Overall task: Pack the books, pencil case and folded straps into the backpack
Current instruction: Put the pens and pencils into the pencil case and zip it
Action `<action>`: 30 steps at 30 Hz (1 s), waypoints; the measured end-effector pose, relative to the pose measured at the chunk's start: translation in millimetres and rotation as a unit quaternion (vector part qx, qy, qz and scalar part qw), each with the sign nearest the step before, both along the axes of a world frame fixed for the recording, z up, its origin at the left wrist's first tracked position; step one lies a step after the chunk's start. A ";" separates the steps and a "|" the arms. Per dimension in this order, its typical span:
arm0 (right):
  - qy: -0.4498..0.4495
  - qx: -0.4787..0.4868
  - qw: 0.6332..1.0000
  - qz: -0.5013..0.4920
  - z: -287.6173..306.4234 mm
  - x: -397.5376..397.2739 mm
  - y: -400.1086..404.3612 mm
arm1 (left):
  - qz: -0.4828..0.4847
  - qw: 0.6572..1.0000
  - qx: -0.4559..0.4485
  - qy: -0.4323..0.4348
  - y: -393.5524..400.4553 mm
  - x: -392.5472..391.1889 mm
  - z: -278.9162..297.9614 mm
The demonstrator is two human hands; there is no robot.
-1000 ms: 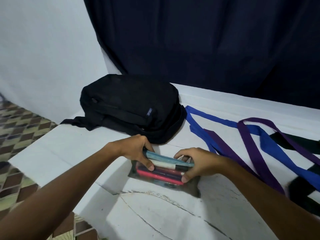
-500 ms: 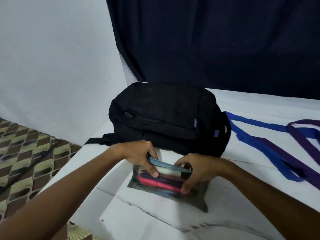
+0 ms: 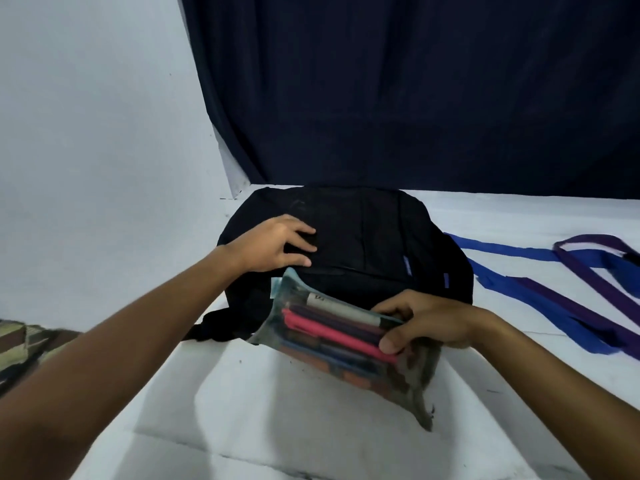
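A single head-worn wide-angle camera looks forward and down from the person's own eye level. It sits close over a white table, with both forearms reaching in from the bottom corners. The black fabric backpack lies near the centre, a dark blue curtain fills the far background, and straight edges bow near the frame's borders.

White wall — dark curtain

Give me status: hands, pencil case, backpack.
Left hand flat on backpack. Right hand has a grip on pencil case, lifted off the table. No opening visible on backpack. Straps unfolded on table, right.
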State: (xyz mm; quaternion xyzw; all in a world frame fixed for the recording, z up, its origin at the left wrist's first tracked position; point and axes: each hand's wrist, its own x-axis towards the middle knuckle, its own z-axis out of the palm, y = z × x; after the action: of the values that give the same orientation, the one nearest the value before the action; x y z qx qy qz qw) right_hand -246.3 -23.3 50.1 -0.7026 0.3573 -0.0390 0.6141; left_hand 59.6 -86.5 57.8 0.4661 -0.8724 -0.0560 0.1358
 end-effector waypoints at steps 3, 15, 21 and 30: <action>-0.008 0.028 0.999 -0.039 -1.8 2.1 3.0 | -0.039 0.998 -0.053 0.009 -2.0 -1.1 -5.8; -0.131 0.100 0.960 -0.227 14.9 25.3 20.3 | 0.037 0.988 0.019 0.147 -19.8 -9.8 53.4; -0.177 0.039 0.930 -0.320 28.0 73.3 20.9 | 0.077 0.981 0.024 0.175 -26.5 -7.5 75.4; -0.223 -0.029 0.906 -0.358 26.3 109.0 0.3 | 0.092 0.977 0.027 0.190 -25.1 -1.5 86.5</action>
State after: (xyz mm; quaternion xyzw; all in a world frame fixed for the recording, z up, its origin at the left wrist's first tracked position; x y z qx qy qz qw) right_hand -137.3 -23.0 76.4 -0.5180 0.4376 -0.4222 0.6015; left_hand 58.1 -111.6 144.4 0.5284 -0.7824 -0.1544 0.2913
